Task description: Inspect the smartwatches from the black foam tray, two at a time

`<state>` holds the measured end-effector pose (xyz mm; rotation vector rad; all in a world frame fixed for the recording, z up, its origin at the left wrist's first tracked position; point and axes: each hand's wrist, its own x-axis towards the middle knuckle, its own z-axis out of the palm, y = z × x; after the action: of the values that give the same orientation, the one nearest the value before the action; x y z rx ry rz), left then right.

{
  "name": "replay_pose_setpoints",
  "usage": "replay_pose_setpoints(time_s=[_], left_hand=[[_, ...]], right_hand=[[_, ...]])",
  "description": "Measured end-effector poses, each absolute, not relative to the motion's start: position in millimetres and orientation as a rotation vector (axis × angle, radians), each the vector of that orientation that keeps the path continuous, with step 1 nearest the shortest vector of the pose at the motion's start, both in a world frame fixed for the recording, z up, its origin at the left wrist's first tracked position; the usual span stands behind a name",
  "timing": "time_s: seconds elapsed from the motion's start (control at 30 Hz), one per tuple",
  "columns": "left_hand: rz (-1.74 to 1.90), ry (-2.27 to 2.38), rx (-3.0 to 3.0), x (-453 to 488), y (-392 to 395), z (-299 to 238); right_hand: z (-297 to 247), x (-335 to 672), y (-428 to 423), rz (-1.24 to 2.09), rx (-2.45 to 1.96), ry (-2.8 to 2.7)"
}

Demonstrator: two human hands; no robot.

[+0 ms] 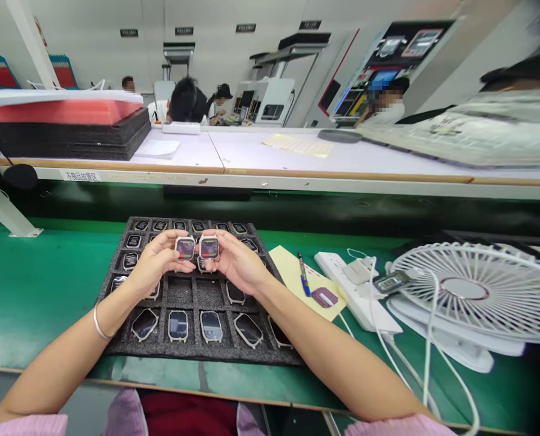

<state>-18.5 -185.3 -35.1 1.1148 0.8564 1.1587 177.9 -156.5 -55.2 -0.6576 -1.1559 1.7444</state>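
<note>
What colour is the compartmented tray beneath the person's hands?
Dark grey, close to black: the compartmented tray shows best in the head view, the only one here.

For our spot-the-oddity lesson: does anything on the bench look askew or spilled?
In the nearest row of the foam tray, two watches sit slanted, unlike the straighter pair between them. No spill stands out.

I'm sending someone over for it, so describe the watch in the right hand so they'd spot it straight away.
On the green workbench, find the black foam tray near its front edge. Over the tray, the left hand and right hand are side by side. Yours is the pale-framed watch in the right hand, screen lit; its lit lookalike is in the left.
</note>
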Motion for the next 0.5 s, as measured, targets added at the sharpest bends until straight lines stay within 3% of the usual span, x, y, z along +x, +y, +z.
replay_pose_setpoints(time_s=[0.5], left_hand=[[1.616,0.547,1.569,2.1,-159.9,106.8]], right_hand=[[112.3,179.5,-132.4,1.21,-0.326,-1.542]])
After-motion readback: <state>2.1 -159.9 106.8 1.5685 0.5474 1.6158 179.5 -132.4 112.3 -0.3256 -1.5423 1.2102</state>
